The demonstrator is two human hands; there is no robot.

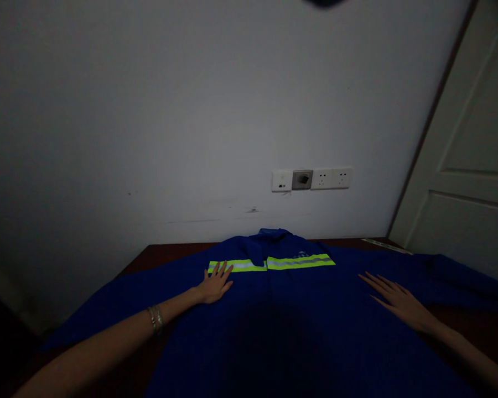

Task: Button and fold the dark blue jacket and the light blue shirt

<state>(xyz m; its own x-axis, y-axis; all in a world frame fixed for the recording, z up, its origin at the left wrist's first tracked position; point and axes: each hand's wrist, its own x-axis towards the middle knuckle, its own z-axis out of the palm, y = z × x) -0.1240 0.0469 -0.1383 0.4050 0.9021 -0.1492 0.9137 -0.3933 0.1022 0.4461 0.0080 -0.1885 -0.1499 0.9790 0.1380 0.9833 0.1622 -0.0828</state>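
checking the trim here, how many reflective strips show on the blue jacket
2: the left strip, partly under the left hand, and the right strip, beside it across the chest. More may be hidden on the jacket, underneath or in shadow.

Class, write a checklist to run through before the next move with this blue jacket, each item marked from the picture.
1. Left hand open and flat on the jacket: ok.
2. Right hand pressing the fabric: cannot tell; it is open, but contact is unclear.
3. Sleeves spread out to both sides: ok.
4. Reflective strip fully uncovered: not ok, left fingers overlap one end.
5. Lower hem straight: cannot tell.
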